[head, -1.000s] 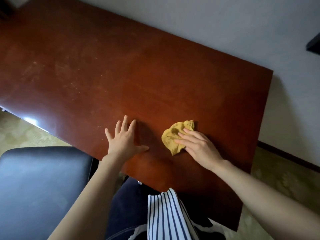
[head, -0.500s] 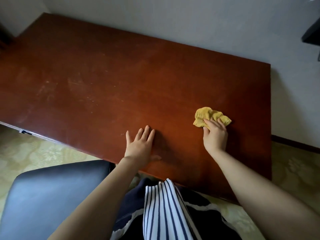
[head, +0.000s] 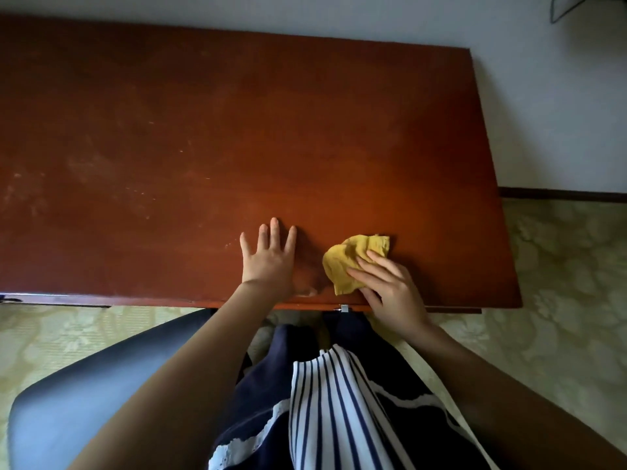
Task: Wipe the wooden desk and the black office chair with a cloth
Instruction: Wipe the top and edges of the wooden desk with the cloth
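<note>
A crumpled yellow cloth (head: pixel 349 262) lies on the reddish-brown wooden desk (head: pixel 237 130), close to its near edge. My right hand (head: pixel 390 293) presses on the cloth's near right side with straight fingers. Flat on the desk just left of the cloth lies my left hand (head: pixel 269 261), fingers spread. The black office chair (head: pixel 84 395) shows its seat at the lower left, partly behind my left forearm. Dusty smears mark the desk's left half.
A pale wall runs behind the desk and to its right. Patterned yellowish-green flooring (head: pixel 559 300) lies right of the desk and under the chair. My dark skirt and striped top (head: pixel 339 412) fill the bottom middle. A dark cable (head: pixel 559 8) hangs at the top right.
My right hand has drawn the cloth back from farther out on the right toward the desk's near edge, closer to my left hand. My left hand stays flat on the desk.
</note>
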The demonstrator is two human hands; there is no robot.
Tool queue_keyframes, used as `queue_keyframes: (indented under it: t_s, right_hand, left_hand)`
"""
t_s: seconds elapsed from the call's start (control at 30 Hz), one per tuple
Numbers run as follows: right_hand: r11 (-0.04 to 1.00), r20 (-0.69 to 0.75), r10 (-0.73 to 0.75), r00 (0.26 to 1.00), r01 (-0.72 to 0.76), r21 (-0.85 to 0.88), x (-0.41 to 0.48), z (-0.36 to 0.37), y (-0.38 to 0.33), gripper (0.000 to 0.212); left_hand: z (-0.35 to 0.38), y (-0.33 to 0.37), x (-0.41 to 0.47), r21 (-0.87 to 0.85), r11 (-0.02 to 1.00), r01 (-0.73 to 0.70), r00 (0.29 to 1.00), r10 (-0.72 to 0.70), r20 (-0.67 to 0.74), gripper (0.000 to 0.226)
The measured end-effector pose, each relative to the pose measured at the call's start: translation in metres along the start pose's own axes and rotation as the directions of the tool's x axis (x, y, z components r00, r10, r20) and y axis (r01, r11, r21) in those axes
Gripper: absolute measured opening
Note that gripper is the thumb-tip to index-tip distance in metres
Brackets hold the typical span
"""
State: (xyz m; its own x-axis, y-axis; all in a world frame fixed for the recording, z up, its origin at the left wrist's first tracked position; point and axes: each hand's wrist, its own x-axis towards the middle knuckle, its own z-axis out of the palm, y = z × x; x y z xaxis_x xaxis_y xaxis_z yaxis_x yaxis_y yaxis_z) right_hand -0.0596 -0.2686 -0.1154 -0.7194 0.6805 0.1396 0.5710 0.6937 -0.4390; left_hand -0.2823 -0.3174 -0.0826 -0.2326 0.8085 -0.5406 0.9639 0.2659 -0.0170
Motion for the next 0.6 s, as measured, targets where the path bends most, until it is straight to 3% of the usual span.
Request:
queue_keyframes:
  t_s: [0.33, 0.47, 0.6]
  right_hand:
    - [0.977, -0.010, 0.174, 0.985, -0.174, -0.120, -0.068, -0.060, 0.084, 0.033]
    - [0.970, -0.047, 0.210, 0.977, -0.214, -0.113, -0.045, -0.076, 0.126, 0.041]
    - [0.969, -0.082, 0.235, 0.969, -0.240, -0.057, 0.002, -0.080, 0.150, 0.035]
  left_hand:
    - [0.006, 0.011, 0.003, -0.033, 0.998, 0.058, 0.998, -0.058, 0.001, 0.127]
    - [0.009, 0.010, 0.003, -0.070, 0.992, 0.101, 0.995, -0.102, -0.018, 0.127]
    - [0.011, 0.014, -0.001, -0.148, 0.972, 0.181, 0.979, -0.193, -0.069, 0.122]
